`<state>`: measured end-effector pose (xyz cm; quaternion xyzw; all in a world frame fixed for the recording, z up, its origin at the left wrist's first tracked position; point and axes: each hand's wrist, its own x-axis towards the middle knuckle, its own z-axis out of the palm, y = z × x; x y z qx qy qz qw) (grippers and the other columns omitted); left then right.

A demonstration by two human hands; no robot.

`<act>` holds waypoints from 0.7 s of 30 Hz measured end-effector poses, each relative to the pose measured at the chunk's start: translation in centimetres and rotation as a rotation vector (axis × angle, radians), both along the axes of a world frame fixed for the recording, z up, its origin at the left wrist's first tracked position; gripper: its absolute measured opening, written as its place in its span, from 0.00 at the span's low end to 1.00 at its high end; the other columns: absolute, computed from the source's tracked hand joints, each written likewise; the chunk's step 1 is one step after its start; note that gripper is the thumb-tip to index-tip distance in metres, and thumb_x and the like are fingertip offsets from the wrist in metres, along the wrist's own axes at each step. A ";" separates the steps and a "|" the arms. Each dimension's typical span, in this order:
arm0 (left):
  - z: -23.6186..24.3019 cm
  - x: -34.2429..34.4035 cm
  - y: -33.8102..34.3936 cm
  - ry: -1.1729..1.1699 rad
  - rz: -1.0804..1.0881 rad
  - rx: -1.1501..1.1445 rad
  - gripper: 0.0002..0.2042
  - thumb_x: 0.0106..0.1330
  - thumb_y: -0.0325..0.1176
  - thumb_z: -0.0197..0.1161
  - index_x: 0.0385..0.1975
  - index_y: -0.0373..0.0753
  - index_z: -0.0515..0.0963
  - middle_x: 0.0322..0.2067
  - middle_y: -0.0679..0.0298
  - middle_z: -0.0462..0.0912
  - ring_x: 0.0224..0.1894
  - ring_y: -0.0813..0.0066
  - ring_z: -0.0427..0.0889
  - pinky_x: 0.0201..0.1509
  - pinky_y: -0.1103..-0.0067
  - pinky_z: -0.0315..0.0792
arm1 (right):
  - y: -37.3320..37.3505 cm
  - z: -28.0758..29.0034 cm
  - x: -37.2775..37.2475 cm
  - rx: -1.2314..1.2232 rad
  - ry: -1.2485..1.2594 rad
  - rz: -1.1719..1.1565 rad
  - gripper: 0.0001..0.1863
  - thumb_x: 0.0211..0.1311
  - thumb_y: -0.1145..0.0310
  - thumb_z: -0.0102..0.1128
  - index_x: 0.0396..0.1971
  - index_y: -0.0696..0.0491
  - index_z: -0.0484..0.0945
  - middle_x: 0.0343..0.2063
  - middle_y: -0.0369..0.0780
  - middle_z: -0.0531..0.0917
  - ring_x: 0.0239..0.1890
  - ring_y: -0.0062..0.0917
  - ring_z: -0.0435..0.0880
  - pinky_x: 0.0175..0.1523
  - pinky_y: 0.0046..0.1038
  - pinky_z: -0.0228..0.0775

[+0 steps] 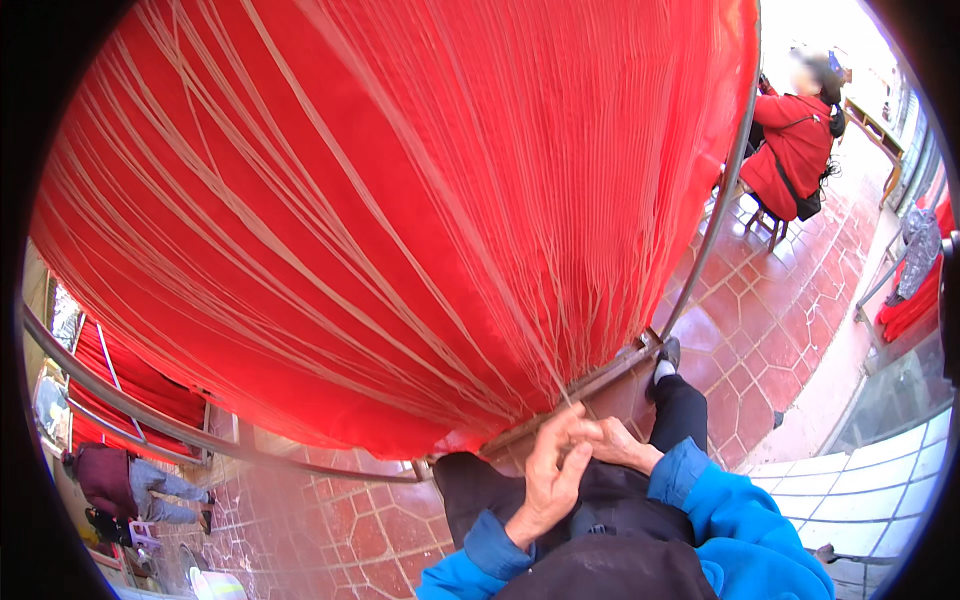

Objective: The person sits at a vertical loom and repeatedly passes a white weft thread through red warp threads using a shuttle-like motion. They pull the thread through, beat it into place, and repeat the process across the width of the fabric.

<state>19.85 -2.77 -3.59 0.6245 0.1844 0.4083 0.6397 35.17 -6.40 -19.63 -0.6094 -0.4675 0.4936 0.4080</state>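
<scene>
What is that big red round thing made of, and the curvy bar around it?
The big red thing looks like thin pleated cloth or paper, matte, with fine ridges and pale strings crossing it; which one, I cannot tell. The bar looks like metal: grey, thin and a bit shiny.

An open-air lantern workshop: a huge red fabric lantern on a metal frame, tiled pavement at three o'clock.
</scene>
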 end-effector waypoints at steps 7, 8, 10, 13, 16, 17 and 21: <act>-2.5 -1.2 -0.9 0.150 -0.066 -0.078 0.09 0.70 0.28 0.54 0.43 0.32 0.78 0.30 0.63 0.81 0.35 0.79 0.79 0.42 0.83 0.72 | 3.5 16.6 3.3 0.353 0.345 -0.003 0.25 0.73 0.57 0.36 0.47 0.64 0.75 0.41 0.48 0.83 0.47 0.32 0.81 0.57 0.33 0.69; -2.9 -1.1 -0.9 0.146 -0.070 -0.070 0.09 0.70 0.28 0.54 0.43 0.32 0.79 0.30 0.63 0.81 0.35 0.79 0.78 0.42 0.83 0.72 | 3.3 19.6 3.2 0.374 0.487 0.037 0.26 0.74 0.56 0.36 0.51 0.65 0.71 0.41 0.52 0.82 0.48 0.38 0.81 0.58 0.36 0.69; -3.5 -0.9 -1.0 0.115 -0.073 -0.117 0.09 0.70 0.28 0.54 0.43 0.33 0.78 0.29 0.65 0.81 0.34 0.81 0.78 0.41 0.84 0.72 | 2.6 25.0 1.9 0.498 0.643 0.195 0.27 0.72 0.55 0.41 0.58 0.63 0.67 0.40 0.49 0.82 0.47 0.35 0.82 0.57 0.34 0.69; -4.6 -0.8 -0.9 0.094 -0.057 -0.140 0.09 0.69 0.28 0.56 0.44 0.34 0.79 0.28 0.67 0.81 0.33 0.83 0.77 0.39 0.85 0.72 | 1.2 31.1 0.2 0.498 0.587 0.244 0.25 0.69 0.63 0.48 0.61 0.62 0.64 0.38 0.48 0.82 0.42 0.32 0.82 0.54 0.32 0.71; -5.7 -0.8 -1.0 0.086 -0.089 -0.130 0.09 0.69 0.28 0.56 0.44 0.34 0.79 0.28 0.68 0.80 0.33 0.84 0.77 0.39 0.85 0.71 | 1.8 35.1 -0.9 0.560 0.532 0.210 0.23 0.69 0.67 0.49 0.60 0.62 0.64 0.34 0.48 0.83 0.34 0.28 0.83 0.45 0.29 0.75; -6.0 -0.6 -1.1 0.044 -0.137 -0.213 0.08 0.69 0.27 0.56 0.43 0.34 0.79 0.28 0.67 0.80 0.33 0.83 0.77 0.38 0.85 0.71 | 2.0 36.1 -1.0 0.579 0.468 0.155 0.25 0.67 0.63 0.50 0.59 0.63 0.65 0.31 0.49 0.82 0.31 0.30 0.84 0.39 0.29 0.77; -6.6 -0.9 -1.4 0.089 -0.221 -0.025 0.09 0.69 0.28 0.55 0.42 0.31 0.79 0.29 0.66 0.80 0.34 0.82 0.77 0.40 0.85 0.71 | 2.2 39.8 -0.6 0.708 0.499 0.140 0.17 0.69 0.69 0.48 0.52 0.64 0.71 0.23 0.44 0.82 0.23 0.24 0.82 0.28 0.24 0.76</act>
